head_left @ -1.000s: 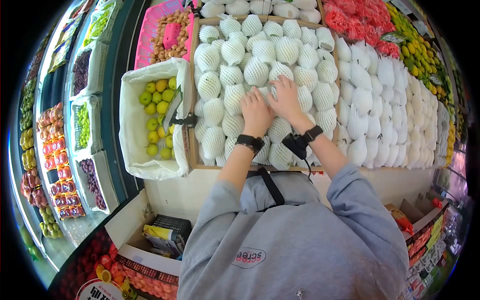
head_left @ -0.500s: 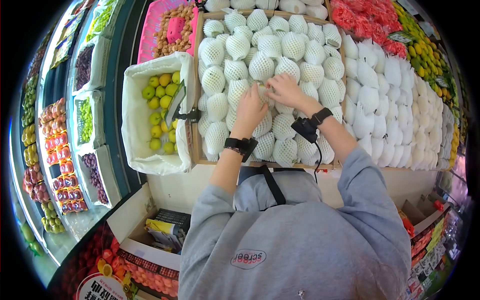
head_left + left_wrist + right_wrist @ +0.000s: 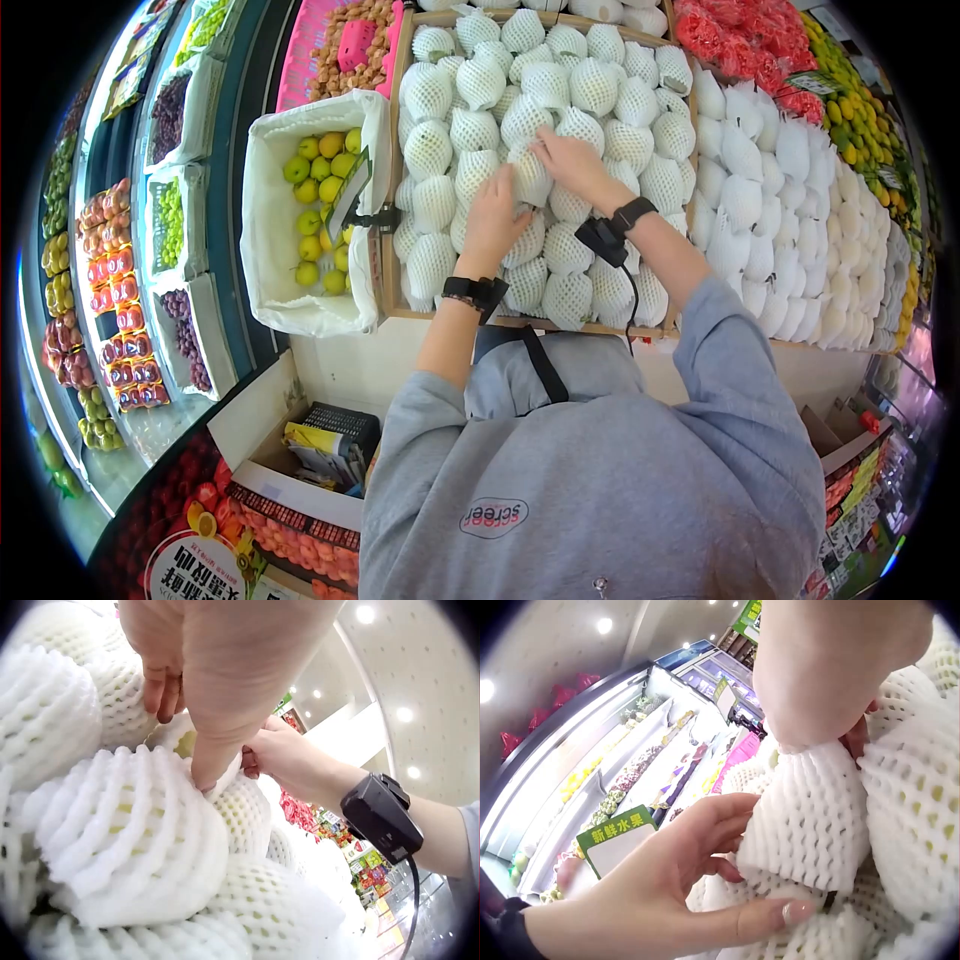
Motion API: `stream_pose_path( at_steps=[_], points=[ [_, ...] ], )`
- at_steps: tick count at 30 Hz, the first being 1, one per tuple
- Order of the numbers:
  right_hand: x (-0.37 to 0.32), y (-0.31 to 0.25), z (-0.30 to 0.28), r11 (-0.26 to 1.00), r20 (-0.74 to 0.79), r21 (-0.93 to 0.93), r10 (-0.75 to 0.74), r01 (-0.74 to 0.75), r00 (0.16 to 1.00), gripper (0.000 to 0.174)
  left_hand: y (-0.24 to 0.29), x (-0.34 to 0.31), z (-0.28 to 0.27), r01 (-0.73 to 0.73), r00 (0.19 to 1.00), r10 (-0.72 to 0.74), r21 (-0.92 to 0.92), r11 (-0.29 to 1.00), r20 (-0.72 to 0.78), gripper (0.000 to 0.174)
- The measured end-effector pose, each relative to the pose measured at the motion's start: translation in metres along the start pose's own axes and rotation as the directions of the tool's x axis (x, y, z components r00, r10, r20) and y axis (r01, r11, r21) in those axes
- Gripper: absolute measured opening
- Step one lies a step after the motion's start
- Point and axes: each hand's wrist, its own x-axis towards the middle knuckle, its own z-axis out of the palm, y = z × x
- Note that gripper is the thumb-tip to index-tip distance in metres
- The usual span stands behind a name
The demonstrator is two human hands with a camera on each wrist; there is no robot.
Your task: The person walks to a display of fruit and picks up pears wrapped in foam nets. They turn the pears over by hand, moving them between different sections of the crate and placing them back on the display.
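Rows of fruit in white foam nets fill a wooden-edged tray. Between the hands is one netted fruit, its net covering most of it in the right wrist view. The left hand is at its near left side; in the right wrist view that hand has fingers loosely bent against the net and its thumb stretched below. The right hand pinches the net at the fruit's far end, with curled fingertips; it also shows in the left wrist view as a hand. Some fingertips are hidden behind the fruit.
A white-lined crate of yellow-green fruit stands left of the tray, with a sign on a black clamp between them. Behind it is a pink basket. More white-netted fruit lies to the right. A cable hangs from the right wrist.
The hands, close together at first, have moved apart around one fruit. Its yellowish skin showed half a second ago; white net now covers it. The right hand has shifted to its far end.
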Motion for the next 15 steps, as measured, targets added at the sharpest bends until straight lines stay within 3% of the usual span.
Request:
stream_pose_path(
  at_steps=[4, 7, 10, 13, 15],
  points=[
    [0.007, 0.000, 0.016, 0.983, 0.048, -0.171, -0.055, 0.062, 0.997, 0.025, 0.003, -0.002, 0.002, -0.004, 1.000, 0.004, 0.008, 1.000, -0.011, 0.071],
    [-0.005, -0.003, 0.017, 0.985, 0.031, -0.157, -0.072, 0.076, 0.997, 0.023, 0.010, 0.006, 0.000, 0.006, 1.000, -0.006, -0.015, 1.000, -0.024, 0.062],
    [-0.004, 0.001, 0.019, 0.999, -0.200, 0.043, -0.012, 0.021, 0.980, 0.022, 0.006, 0.019, 0.007, 0.009, 1.000, -0.009, 0.091, 0.996, 0.001, 0.050],
    [-0.008, 0.002, 0.006, 0.993, -0.148, 0.111, -0.017, 0.034, 0.989, 0.023, 0.002, 0.029, 0.019, 0.021, 0.999, -0.031, 0.221, 0.975, 0.040, 0.039],
    [-0.023, 0.001, 0.010, 0.988, -0.170, -0.028, -0.152, 0.150, 0.974, 0.027, 0.000, 0.034, 0.022, 0.033, 0.996, -0.054, 0.271, 0.962, 0.071, 0.035]
  ],
)
